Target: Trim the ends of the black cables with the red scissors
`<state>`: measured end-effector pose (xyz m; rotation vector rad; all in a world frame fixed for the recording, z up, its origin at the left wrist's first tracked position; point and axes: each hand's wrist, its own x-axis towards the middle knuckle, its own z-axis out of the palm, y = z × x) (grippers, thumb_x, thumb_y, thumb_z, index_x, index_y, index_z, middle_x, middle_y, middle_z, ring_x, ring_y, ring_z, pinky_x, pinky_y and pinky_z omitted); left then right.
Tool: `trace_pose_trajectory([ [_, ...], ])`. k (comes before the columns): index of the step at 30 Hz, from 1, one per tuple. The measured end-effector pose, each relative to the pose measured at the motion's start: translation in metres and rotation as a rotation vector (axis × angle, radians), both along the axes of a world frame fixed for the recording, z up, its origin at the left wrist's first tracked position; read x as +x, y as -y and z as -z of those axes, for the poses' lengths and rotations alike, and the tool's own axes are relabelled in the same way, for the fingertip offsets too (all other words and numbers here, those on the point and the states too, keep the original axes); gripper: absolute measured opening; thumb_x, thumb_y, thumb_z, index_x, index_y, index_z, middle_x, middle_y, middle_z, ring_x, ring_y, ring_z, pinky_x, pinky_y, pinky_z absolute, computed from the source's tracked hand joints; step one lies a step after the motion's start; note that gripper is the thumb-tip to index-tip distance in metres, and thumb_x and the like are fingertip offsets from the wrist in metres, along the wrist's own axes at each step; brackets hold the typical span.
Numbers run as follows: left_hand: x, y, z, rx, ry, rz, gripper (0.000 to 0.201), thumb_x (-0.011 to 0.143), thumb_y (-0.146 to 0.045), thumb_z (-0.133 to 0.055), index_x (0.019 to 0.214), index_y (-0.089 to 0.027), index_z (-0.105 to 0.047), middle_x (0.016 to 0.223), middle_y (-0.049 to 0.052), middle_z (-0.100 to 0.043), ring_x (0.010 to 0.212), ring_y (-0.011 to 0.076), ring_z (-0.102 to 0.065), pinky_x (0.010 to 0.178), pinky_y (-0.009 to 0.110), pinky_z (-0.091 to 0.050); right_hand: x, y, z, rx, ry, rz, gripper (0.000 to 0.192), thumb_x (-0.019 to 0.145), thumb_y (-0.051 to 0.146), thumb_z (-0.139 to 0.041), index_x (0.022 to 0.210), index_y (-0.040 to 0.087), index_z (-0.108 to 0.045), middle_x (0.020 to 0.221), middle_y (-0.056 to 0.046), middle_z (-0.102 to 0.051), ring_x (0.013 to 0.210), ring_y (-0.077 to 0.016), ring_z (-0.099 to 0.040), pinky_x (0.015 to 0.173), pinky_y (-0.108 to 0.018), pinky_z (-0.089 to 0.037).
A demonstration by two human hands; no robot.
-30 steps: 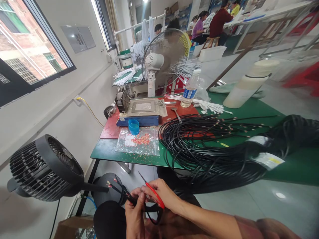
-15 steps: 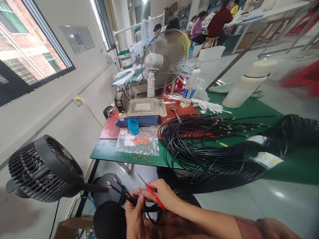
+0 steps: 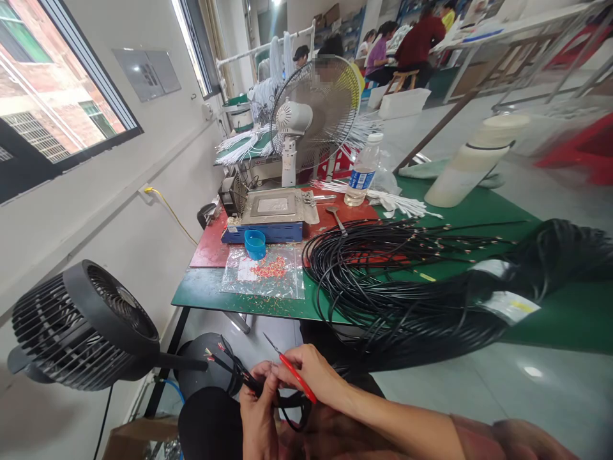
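Observation:
My left hand [image 3: 260, 399] is closed around a bundle of black cables [image 3: 245, 377] above my lap, with the thumb pressed on top. The bundle's far ends show stripped red and pale wire tips [image 3: 211, 355]. My right hand [image 3: 311, 374] holds a pair of red-handled scissors [image 3: 297, 378], seen edge-on, their slim metal point aimed up and left. Its thumb and finger pinch close to my left fingertips, at the cables. What lies between the fingertips is too small to make out. A loop of black cable hangs below both hands.
On the green table [image 3: 191, 287] ahead lie a large coil of black cables [image 3: 407, 300], a plastic bag [image 3: 230, 281] with red scraps, a blue cup [image 3: 255, 245] and a blue-sided hot plate [image 3: 263, 231]. A bottle [image 3: 360, 176] and flask [image 3: 472, 166] stand behind. A black fan [image 3: 86, 326] is at left.
The view has shifted very slightly. Both hands keep the same grip and place, and nothing else has visibly moved.

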<state>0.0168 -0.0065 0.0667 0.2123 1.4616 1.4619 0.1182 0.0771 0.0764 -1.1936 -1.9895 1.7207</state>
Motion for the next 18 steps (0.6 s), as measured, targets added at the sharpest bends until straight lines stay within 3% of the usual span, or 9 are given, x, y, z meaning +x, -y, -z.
trace_pose_trajectory([
  [3, -0.002, 0.001, 0.006, -0.030, 0.018, -0.026, 0.026, 0.061, -0.031, -0.066, 0.081, -0.017, -0.056, 0.070, -0.001, -0.063, 0.063, 0.0080, -0.055, 0.061, 0.022, -0.044, -0.001, 0.003, 0.000, -0.027, -0.007, -0.001, 0.045, 0.065, 0.051, -0.059, 0.045, 0.014, -0.044, 0.042, 0.005, -0.030, 0.043, -0.0055, -0.028, 0.041, -0.019, -0.018],
  [8, 0.001, 0.000, -0.002, 0.014, 0.053, 0.051, 0.018, 0.066, -0.030, -0.061, 0.075, -0.016, -0.057, 0.066, 0.001, -0.064, 0.062, 0.0090, -0.057, 0.062, 0.023, -0.044, -0.004, 0.007, 0.009, -0.309, -0.230, 0.052, 0.048, 0.072, 0.057, -0.050, 0.052, 0.013, -0.052, 0.040, 0.005, -0.037, 0.038, -0.0055, -0.030, 0.040, -0.019, -0.022],
  [14, 0.002, -0.002, -0.011, 0.053, 0.115, 0.027, 0.012, 0.064, -0.027, -0.063, 0.066, -0.015, -0.058, 0.055, -0.003, -0.056, 0.054, 0.0057, -0.050, 0.056, 0.019, -0.039, -0.006, 0.005, 0.022, -0.378, -0.315, 0.089, 0.051, 0.072, 0.058, -0.051, 0.051, 0.012, -0.055, 0.040, 0.005, -0.040, 0.037, -0.0051, -0.030, 0.040, -0.019, -0.021],
  [18, -0.001, -0.002, -0.009, 0.031, 0.112, 0.045, 0.014, 0.065, -0.029, -0.063, 0.065, -0.015, -0.059, 0.054, -0.003, -0.053, 0.053, 0.0046, -0.046, 0.053, 0.018, -0.036, -0.006, 0.004, 0.019, -0.400, -0.276, 0.063, 0.051, 0.073, 0.059, -0.049, 0.055, 0.012, -0.056, 0.042, 0.004, -0.044, 0.037, -0.0056, -0.031, 0.039, -0.019, -0.021],
])
